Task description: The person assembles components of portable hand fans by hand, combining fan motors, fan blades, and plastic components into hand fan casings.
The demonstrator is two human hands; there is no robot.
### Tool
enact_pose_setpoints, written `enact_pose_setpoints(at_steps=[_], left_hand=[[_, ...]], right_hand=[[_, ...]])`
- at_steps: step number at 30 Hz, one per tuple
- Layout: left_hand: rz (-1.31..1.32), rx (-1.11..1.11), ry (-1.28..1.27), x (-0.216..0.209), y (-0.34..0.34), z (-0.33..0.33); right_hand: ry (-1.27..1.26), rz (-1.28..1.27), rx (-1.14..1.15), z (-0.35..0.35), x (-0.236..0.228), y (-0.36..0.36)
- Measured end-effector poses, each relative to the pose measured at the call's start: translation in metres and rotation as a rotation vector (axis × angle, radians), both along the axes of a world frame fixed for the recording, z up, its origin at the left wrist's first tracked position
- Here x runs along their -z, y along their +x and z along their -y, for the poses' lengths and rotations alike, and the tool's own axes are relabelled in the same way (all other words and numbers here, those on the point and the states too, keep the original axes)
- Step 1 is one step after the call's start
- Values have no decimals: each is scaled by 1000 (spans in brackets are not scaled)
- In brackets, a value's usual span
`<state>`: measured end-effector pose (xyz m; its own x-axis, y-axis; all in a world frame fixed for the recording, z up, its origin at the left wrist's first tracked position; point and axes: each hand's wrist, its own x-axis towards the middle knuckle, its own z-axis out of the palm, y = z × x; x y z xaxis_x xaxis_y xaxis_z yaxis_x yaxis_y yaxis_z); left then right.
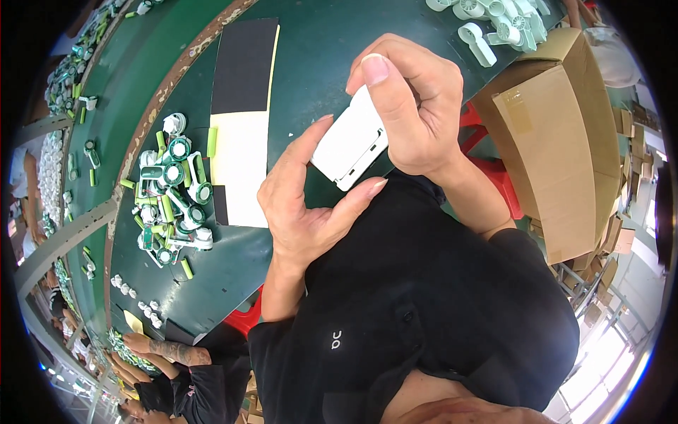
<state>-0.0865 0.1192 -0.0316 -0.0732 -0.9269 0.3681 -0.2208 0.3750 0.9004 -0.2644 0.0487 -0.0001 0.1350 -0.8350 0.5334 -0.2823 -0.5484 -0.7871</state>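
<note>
In the head view, the white slotted piece is up between my hands over the near edge of the green table, so I judge the work on it to be unfinished: its outer shell looks whole from here, but it isn't set down, and I can't tell what is done on its hidden side. The heap of green-and-white parts with loose wires, left of the black-and-cream sheet, looks unassembled to me. My right hand grips the piece's upper end, thumb in front; my left hand is spread around the lower end, though I can't tell if it touches. The piece's long axis slants from lower left to upper right, its slotted edge facing lower right, towards my body.
</note>
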Motion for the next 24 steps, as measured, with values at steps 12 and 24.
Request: enact_pose_setpoints(at_steps=[12,24], left_hand=[[-199,17,38,4,-13,3],[92,-13,-197,8,-1,15]], right_hand=[[-82,-72,78,5,3,6],[108,116,75,5,8,6]])
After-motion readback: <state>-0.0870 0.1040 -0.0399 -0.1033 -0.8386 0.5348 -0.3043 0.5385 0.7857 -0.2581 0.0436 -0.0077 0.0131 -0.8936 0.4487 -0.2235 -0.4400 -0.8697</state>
